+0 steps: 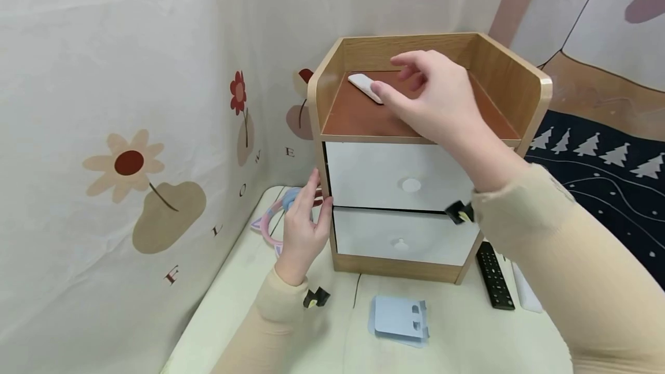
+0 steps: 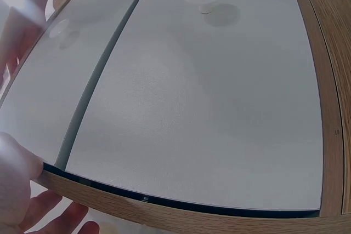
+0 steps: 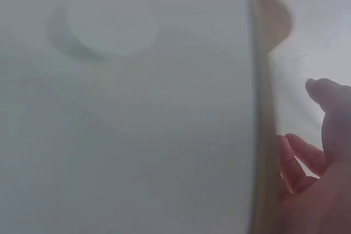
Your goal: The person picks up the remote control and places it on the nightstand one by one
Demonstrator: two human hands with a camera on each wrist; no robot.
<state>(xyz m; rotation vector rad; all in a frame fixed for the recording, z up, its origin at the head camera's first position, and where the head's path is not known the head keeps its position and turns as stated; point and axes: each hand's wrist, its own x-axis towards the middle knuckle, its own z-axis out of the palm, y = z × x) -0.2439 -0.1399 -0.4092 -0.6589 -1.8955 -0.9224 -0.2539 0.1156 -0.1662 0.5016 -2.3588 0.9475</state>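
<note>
A small wooden cabinet (image 1: 397, 275) with two white drawers (image 1: 363, 175) stands on the table. My left hand (image 1: 303, 229) rests against its left side, fingers fairly straight and thumb at the front edge. From the left wrist view, that thumb (image 2: 22, 163) lies at the frame's edge beside the drawer fronts. Over the cabinet's brown top shelf (image 1: 345, 117) is my right hand (image 1: 441, 94), fingers loosely bent and thumb apart, with nothing between them. A slim white bar (image 1: 363, 86), like a small remote, lies on the shelf; the right thumb tip overlaps its near end in the head view.
A light blue flat case (image 1: 399, 317) lies in front of the cabinet. To the right are a black remote control (image 1: 494, 276) and a white object (image 1: 526, 290). A pink and blue cat-ear headband (image 1: 267, 227) lies at left, by the patterned curtain (image 1: 130, 45).
</note>
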